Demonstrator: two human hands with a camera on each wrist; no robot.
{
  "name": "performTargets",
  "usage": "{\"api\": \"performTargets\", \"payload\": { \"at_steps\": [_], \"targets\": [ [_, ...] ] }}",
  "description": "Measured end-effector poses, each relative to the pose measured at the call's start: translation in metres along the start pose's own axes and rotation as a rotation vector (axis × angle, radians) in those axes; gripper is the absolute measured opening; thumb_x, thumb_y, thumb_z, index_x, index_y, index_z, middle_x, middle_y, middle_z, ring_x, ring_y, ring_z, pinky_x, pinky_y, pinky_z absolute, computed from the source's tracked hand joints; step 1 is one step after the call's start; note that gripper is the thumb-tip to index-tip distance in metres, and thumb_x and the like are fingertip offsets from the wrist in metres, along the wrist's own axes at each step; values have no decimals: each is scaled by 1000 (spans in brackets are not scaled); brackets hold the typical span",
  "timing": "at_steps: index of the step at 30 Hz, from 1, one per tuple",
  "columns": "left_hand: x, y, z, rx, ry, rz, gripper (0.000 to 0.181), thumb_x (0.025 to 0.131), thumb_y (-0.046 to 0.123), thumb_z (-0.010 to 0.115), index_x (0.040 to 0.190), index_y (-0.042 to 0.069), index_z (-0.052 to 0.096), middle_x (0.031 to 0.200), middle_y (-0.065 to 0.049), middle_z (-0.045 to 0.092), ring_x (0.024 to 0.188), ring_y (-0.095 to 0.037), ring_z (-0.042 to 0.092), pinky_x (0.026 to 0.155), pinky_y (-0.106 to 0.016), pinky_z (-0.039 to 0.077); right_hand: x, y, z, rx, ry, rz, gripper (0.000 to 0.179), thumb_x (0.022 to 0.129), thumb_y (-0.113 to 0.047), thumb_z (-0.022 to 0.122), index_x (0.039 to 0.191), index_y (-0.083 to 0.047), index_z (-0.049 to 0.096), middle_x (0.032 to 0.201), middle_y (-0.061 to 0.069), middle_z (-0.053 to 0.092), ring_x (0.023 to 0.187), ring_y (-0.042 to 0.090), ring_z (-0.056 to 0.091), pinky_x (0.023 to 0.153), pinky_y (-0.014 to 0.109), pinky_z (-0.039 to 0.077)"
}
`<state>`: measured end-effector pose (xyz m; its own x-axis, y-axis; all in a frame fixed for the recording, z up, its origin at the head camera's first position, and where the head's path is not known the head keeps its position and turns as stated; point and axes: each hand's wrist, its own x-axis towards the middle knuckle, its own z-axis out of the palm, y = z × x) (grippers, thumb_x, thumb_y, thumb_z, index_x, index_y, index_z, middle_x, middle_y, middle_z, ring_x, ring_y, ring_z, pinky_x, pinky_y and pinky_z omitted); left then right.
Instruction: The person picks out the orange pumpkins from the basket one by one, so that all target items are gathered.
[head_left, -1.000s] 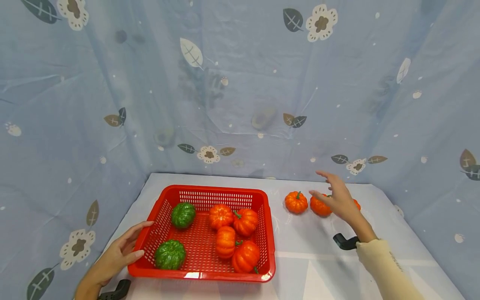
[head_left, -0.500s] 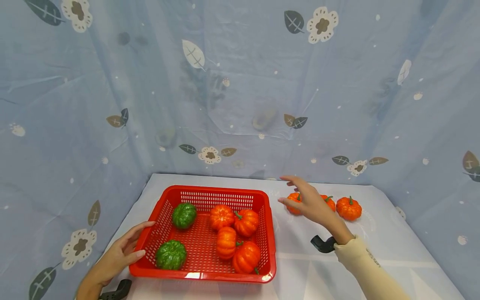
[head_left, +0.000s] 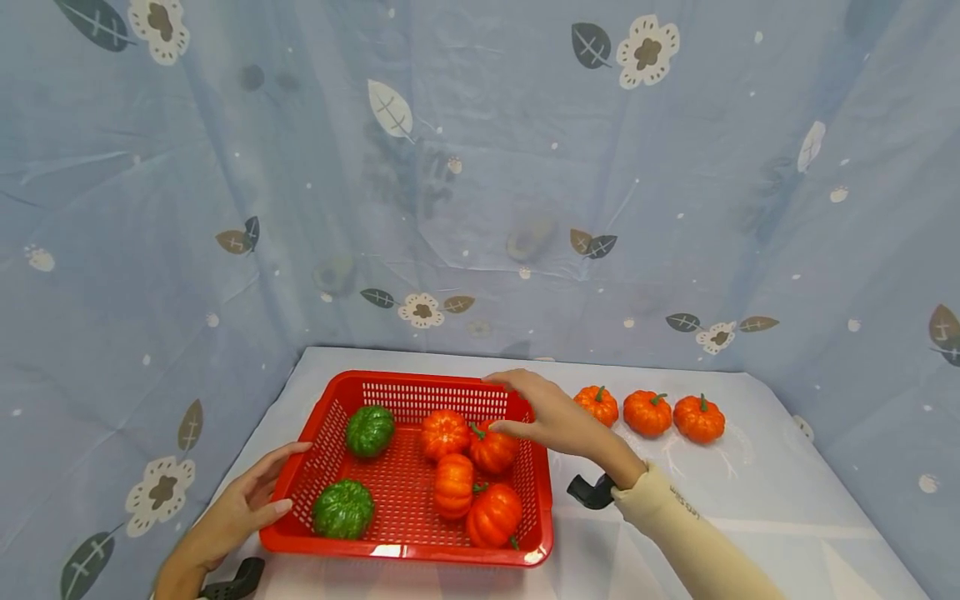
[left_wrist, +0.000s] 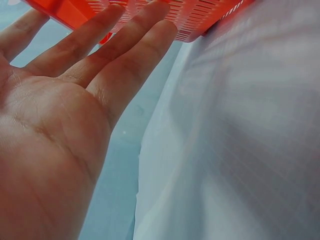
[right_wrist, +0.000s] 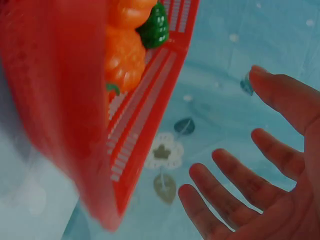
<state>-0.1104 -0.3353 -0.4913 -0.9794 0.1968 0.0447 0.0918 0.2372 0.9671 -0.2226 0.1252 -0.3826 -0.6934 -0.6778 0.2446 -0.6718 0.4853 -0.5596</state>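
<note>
A red plastic basket point(head_left: 405, 552) holds two green pumpkins, one point(head_left: 370, 431) behind the other point(head_left: 343, 509), and several orange pumpkins point(head_left: 453, 486) towards its right side. At the basket's left rim rests my left hand point(head_left: 238, 508), thumb and fingertips against the edge. In the left wrist view the fingers point(left_wrist: 132, 65) stretch out straight against the slotted wall. My right hand point(head_left: 558, 417) hovers over the back right corner with relaxed, spread fingers and holds nothing. The right wrist view shows its palm point(right_wrist: 280, 210) beside the basket wall point(right_wrist: 155, 130).
To the right of the basket, three orange pumpkins stand in a row: the left one point(head_left: 597, 406), the middle one point(head_left: 647, 414) and the right one point(head_left: 699, 418). A white cloth covers the table point(head_left: 750, 500). Blue patterned curtains point(head_left: 480, 208) enclose it.
My right hand has travelled left, from over the orange pumpkins in the row to above the basket's back right corner. My left hand has stayed at the left rim.
</note>
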Motion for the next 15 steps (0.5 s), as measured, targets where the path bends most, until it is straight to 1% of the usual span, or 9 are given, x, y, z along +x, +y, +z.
{"api": "performTargets", "payload": {
  "at_steps": [4,6,8,10,12,15],
  "targets": [
    [-1,0,-1,-16,-10,2,64,100,5,62,158,12,37,148,2,43,122,1,55,89,-35,58,10,-10,10,-31,-98,-33,67,94,-44,75,150,-16,52,146,-2,56,131,20,53,109,43,44],
    [-1,-1,-1,-20,-17,11,64,100,4,61,158,12,36,147,5,44,122,1,55,89,-34,58,15,-16,14,-45,-148,-44,67,94,-45,74,150,-17,51,147,-4,55,134,17,51,111,41,43],
    [-1,-1,-2,-22,-23,25,64,100,3,61,158,12,36,148,3,43,123,0,55,89,-33,57,20,-20,18,-45,-187,-51,66,94,-43,75,150,-19,52,148,-4,54,135,17,50,112,40,42],
    [-1,-2,-2,-19,-25,37,64,100,2,60,158,12,36,150,0,41,124,1,54,89,-32,57,24,-23,22,-56,-208,-57,64,94,-43,75,149,-21,53,149,-5,54,136,15,49,113,40,41],
    [-1,-3,-2,-18,-28,40,64,100,2,60,158,13,36,152,-4,40,124,1,54,90,-31,57,28,-25,26,-63,-226,-53,64,93,-42,77,149,-23,52,149,-6,53,137,13,48,114,41,40],
    [0,-3,-2,-17,-25,32,64,100,3,61,158,13,37,154,-8,37,124,2,53,90,-33,57,33,-25,32,-76,-251,-60,63,93,-39,77,149,-22,53,149,-6,53,138,13,47,115,41,38]
  ]
}}
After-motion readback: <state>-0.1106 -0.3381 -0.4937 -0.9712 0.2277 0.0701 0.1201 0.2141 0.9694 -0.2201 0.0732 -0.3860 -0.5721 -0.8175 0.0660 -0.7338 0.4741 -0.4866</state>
